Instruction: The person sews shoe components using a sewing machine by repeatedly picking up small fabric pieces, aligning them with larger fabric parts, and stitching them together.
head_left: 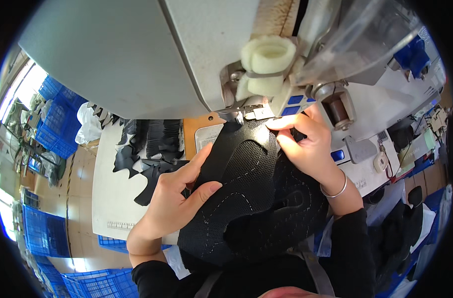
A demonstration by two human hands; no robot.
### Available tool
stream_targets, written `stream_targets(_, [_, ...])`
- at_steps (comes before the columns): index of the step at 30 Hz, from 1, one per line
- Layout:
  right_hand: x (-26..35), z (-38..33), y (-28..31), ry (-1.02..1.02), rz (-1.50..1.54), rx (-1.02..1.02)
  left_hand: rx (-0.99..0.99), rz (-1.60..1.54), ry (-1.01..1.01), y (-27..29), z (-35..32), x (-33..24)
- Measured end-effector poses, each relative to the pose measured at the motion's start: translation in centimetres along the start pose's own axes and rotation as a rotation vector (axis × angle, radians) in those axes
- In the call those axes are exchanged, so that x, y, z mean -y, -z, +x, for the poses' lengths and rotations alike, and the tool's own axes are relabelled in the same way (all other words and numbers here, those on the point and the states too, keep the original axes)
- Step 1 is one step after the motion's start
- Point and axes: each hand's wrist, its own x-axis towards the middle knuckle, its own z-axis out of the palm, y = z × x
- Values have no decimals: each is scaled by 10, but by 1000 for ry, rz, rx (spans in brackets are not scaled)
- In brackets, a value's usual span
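A black mesh shoe-upper piece (258,169) with white dashed stitch lines lies under the head of a sewing machine (122,59), and its lower part hangs over my lap. My left hand (174,201) rests on the left edge of the mesh, thumb and index finger spread apart. Close to the lit needle area, my right hand (306,141) pinches the far right edge of the piece between thumb and fingers. The machine's presser foot (239,117) shows only in part, and the needle tip is too small to make out.
Cut black pieces (162,139) lie in piles on the white table (112,198) to the left. Blue crates (45,231) stand on the floor at left. A brown thread spool (338,111) and a clear shield (360,44) hang at right. More black pieces (397,228) lie at lower right.
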Motion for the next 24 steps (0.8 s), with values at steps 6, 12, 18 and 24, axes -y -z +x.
stream_targets(6, [0,0,0,24,25,18,8,0,31,-2,-6,-8])
stream_targets(12, [-4,-2,3,-18,44,40,-1,80,22,-6,-6,-10])
stream_targets(18, [1,-2,-2,-3,-12,43,-63,182,-17,15,7,-7])
stream_targets(24, [-4,-2,-7,184,-44,-38,-347,466,-335,20,7,-18])
